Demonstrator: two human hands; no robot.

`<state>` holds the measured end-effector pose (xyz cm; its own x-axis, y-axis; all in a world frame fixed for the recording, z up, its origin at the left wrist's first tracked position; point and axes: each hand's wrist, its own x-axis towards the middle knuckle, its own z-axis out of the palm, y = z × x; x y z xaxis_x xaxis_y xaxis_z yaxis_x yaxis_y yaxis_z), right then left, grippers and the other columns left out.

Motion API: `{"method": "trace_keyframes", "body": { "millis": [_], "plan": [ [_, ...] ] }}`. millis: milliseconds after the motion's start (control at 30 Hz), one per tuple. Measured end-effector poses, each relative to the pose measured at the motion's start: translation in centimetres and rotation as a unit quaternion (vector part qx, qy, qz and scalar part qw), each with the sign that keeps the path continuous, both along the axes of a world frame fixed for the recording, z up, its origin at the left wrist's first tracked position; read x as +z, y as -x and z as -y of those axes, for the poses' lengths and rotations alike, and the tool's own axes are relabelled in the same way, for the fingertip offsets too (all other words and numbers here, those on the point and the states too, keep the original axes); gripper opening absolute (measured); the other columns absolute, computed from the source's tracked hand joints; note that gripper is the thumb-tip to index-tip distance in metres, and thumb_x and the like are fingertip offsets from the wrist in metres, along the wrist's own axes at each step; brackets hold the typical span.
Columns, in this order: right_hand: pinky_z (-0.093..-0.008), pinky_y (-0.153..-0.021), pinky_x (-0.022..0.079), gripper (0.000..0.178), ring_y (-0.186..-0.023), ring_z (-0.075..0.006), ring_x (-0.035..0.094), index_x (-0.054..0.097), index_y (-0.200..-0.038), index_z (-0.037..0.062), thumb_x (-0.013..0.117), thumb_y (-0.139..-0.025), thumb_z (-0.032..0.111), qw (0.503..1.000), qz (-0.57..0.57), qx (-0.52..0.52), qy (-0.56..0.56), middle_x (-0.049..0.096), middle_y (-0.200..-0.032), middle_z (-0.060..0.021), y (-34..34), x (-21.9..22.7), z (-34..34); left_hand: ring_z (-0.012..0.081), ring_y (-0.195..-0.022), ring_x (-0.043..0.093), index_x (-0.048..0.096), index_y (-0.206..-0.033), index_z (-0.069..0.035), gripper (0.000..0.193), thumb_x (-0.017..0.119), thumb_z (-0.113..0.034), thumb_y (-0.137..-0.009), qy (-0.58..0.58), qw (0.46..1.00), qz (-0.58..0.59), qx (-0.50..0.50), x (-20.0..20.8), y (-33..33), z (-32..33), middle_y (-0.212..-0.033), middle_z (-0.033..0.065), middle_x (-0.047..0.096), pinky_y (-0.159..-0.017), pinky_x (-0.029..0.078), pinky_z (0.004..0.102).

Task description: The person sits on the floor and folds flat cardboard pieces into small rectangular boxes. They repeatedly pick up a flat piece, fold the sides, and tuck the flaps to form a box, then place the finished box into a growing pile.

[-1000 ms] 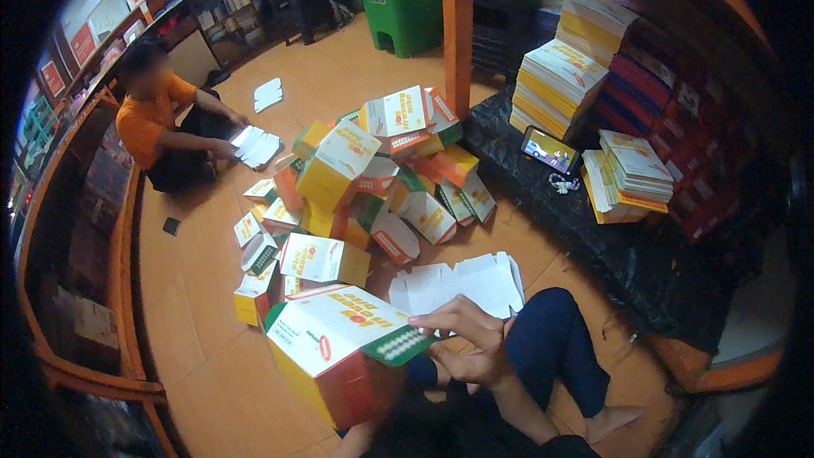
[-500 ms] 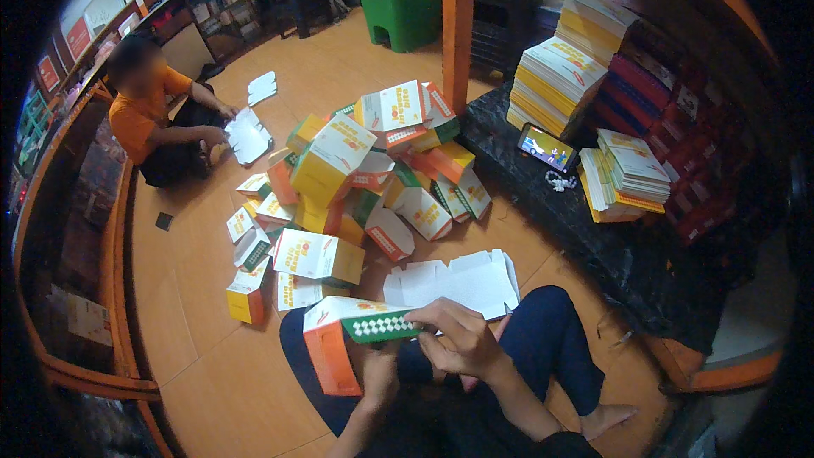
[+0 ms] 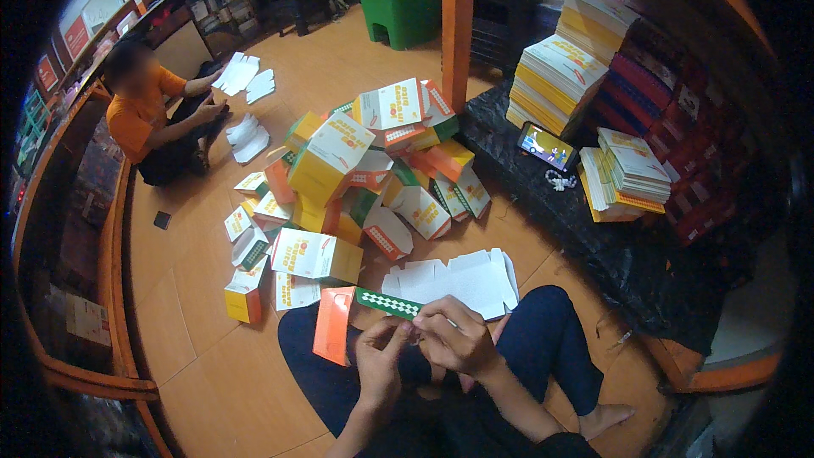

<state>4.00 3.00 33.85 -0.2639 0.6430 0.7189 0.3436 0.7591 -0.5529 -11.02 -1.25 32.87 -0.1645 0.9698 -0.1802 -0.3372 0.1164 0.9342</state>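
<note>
Over my lap, a partly folded cardboard food box (image 3: 333,327) shows an orange end panel and a green strip with white diamonds. My left hand (image 3: 381,358) pinches its lower edge, thumb up, close to the other hand. At the end of the green strip, my right hand (image 3: 458,337) grips the box with bent fingers. The fingertips of both hands nearly meet there, and the box's far faces are hidden. Just beyond my hands, a flat unfolded box blank (image 3: 454,280) lies white side up on the floor by my knee.
Ahead is a heap of folded boxes (image 3: 335,157). A co-worker in an orange shirt (image 3: 144,110) sits at the left, holding a white blank (image 3: 237,73). To the right, a black-covered platform (image 3: 585,229) bears stacked blanks (image 3: 555,76) and a phone (image 3: 547,146). An orange post (image 3: 458,25) stands behind.
I have tilted the box, so its white printed face no longer shows, and my left hand has come out from behind it. The co-worker has laid one blank down and lifted another.
</note>
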Motion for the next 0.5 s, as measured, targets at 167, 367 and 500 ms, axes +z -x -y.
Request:
{"method": "trace_keyframes", "body": {
  "millis": [167, 367, 500],
  "plan": [
    [-0.0386, -0.078, 0.057, 0.024, -0.094, -0.0279, 0.066, 0.068, -0.096, 0.0053, 0.076, -0.074, 0.003, 0.998, 0.046, 0.033, 0.042, 0.064, -0.106, -0.0094, -0.5, 0.6, 0.1, 0.0166, -0.097, 0.066, 0.068, -0.112, 0.003, 0.020, 0.067, -0.002, -0.093, 0.000, 0.994, 0.095, 0.044, -0.2, 0.0, 0.0, -0.106, 0.0099, 0.070, -0.090, 0.051, 0.0313],
    [-0.0503, -0.107, 0.042, 0.045, -0.121, -0.0380, 0.057, 0.064, -0.115, 0.0092, 0.078, -0.073, 0.008, 0.995, -0.032, 0.046, 0.085, 0.057, -0.136, -0.0119, -0.5, 0.4, 0.0, 0.0190, -0.112, 0.063, 0.058, -0.125, 0.003, 0.033, 0.064, -0.007, -0.094, -0.037, 0.989, 0.142, 0.025, 1.2, 0.0, -0.4, -0.122, 0.0135, 0.064, -0.098, 0.049, 0.0339],
    [-0.0476, -0.099, 0.049, 0.040, -0.117, -0.0374, 0.061, 0.063, -0.113, 0.0069, 0.079, -0.077, 0.014, 0.996, -0.057, -0.058, 0.027, 0.062, -0.128, -0.0158, 0.5, -1.3, -0.9, 0.0232, -0.116, 0.063, 0.053, -0.132, 0.001, 0.039, 0.063, -0.016, -0.098, -0.041, 0.969, 0.243, -0.011, 1.2, 1.3, -0.3, -0.129, 0.0147, 0.063, -0.101, 0.051, 0.0368]
  ]
}}
